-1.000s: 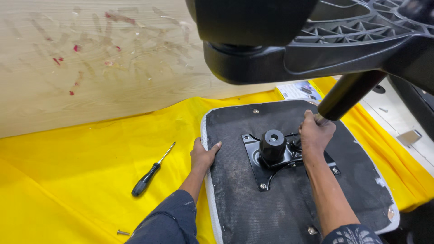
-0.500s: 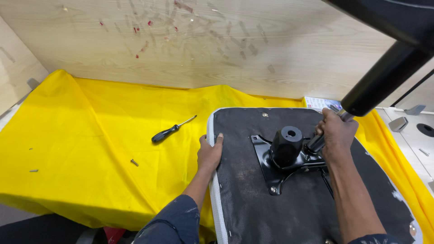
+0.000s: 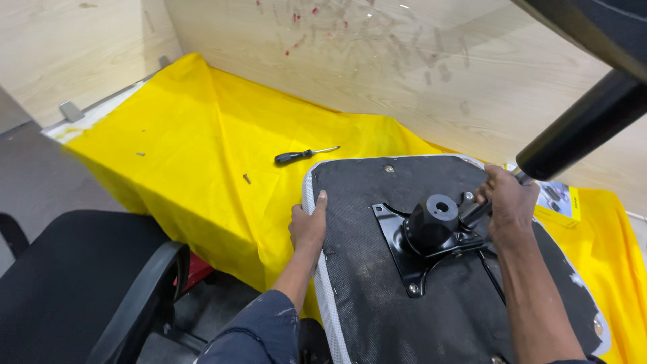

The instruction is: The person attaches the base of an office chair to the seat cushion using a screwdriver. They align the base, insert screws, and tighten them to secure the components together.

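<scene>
Black and upturned, one chair seat (image 3: 438, 323) lies on one yellow cloth (image 3: 202, 155). One left hand (image 3: 309, 226) grips its near-left edge, fingers curled over the rim. One right hand (image 3: 507, 205) is closed around one lever (image 3: 475, 214) beside one black metal mechanism (image 3: 431, 232). Farther off lie one screwdriver (image 3: 303, 156) and two loose screws (image 3: 247, 178).

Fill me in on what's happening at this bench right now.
A person has an upturned chair seat lying on a yellow cloth. The left hand grips the seat's edge, while the right hand closes around a lever by the black metal mechanism bolted to the underside. A screwdriver lies untouched on the cloth.
</scene>
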